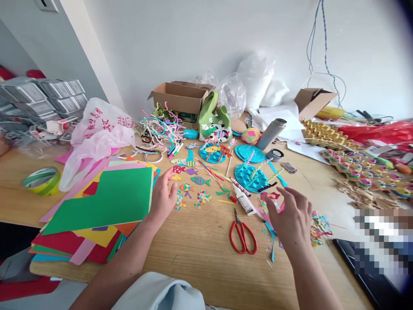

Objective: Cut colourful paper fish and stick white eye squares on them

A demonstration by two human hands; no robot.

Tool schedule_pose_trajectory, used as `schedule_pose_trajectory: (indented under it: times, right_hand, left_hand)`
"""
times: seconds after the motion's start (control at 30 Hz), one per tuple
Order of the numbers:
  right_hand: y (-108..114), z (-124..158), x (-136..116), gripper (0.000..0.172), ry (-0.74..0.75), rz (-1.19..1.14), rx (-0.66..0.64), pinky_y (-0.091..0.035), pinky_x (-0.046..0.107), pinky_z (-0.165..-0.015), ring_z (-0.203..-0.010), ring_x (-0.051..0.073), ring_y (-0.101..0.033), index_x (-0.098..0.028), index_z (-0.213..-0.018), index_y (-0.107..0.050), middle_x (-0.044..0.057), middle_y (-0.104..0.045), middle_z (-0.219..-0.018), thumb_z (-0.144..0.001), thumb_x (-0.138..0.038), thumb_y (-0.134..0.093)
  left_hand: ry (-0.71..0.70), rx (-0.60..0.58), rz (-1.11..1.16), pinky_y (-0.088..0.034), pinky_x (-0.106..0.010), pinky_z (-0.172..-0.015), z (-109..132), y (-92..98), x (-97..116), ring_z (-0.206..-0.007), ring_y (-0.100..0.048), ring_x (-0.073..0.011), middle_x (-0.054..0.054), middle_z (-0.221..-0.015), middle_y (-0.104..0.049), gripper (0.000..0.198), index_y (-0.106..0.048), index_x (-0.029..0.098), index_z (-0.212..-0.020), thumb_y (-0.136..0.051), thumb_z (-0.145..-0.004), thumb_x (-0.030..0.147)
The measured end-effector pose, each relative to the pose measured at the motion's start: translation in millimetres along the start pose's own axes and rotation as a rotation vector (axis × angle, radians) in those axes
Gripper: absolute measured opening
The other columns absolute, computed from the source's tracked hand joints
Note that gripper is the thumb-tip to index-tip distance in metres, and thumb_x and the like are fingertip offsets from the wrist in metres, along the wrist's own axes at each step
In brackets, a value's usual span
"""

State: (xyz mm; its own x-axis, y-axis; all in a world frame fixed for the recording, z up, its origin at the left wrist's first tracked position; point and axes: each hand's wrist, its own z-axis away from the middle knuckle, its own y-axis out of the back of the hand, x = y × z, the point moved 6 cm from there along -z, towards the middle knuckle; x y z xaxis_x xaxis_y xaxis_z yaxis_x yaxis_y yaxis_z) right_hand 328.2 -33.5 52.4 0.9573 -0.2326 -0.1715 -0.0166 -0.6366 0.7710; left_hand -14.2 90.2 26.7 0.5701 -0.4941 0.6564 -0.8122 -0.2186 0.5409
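Observation:
My left hand [164, 196] is over the table beside the stack of coloured paper. Its thumb and fingers are apart, and nothing shows between them. Just beyond its fingertips lie several paper fish, including a red fish [178, 169] and a green striped fish [200, 180]. My right hand [292, 211] hovers with spread, bent fingers, holding nothing, above paper scraps [320, 228]. Between the hands are red-handled scissors [242, 237], closed, and a white glue bottle [244, 200]. Blue-painted discs [251, 177] with pipe cleaners lie farther back.
Coloured paper sheets [129, 193], a tape roll [41, 180] and a plastic bag [97, 142] are at left. Behind stand a cardboard box [179, 97], a green bag [209, 116] and a flask [272, 133]. Egg trays [364, 172] and a phone [364, 271] lie at right.

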Motion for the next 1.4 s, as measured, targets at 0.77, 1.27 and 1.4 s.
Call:
schedule_pose_trajectory:
  times: [0.77, 1.27, 1.4]
  right_hand:
    - [-50.6, 19.7, -70.4, 0.019, 0.299, 0.084, -0.359, -0.040, 0.037, -0.081, -0.095, 0.027, -0.048, -0.020, -0.091, -0.066, 0.010, -0.061, -0.098, -0.092, -0.027, -0.048]
    - [-55.9, -36.5, -79.8, 0.021, 0.054, -0.260, -0.311, -0.042, 0.040, -0.080, -0.088, 0.027, -0.055, -0.015, -0.093, -0.064, 0.013, -0.067, -0.089, -0.091, -0.025, -0.046]
    - [-56.3, -55.9, -118.1, 0.011, 0.167, -0.388, -0.416, -0.045, 0.030, -0.071, -0.078, 0.020, -0.060, -0.020, -0.089, -0.064, 0.005, -0.069, -0.082, -0.087, -0.026, -0.055]
  left_hand:
    - [-0.199, -0.025, -0.258, -0.049, -0.042, -0.091, 3.3, 1.9, 12.1, -0.105, -0.058, -0.0265, -0.014, -0.111, -0.064, 0.050, -0.041, 0.014, -0.134, -0.051, -0.085, 0.010]
    - [-0.173, -0.125, -0.021, -0.048, -0.043, -0.091, 10.0, -5.8, 28.0, -0.103, -0.058, -0.0254, -0.012, -0.107, -0.065, 0.037, -0.051, 0.016, -0.126, -0.053, -0.089, 0.022]
    - [0.135, -0.215, 0.400, -0.052, -0.037, -0.078, 11.7, -13.5, 24.3, -0.090, -0.063, -0.0217, -0.011, -0.101, -0.067, 0.038, -0.056, 0.015, -0.120, -0.060, -0.086, 0.032]
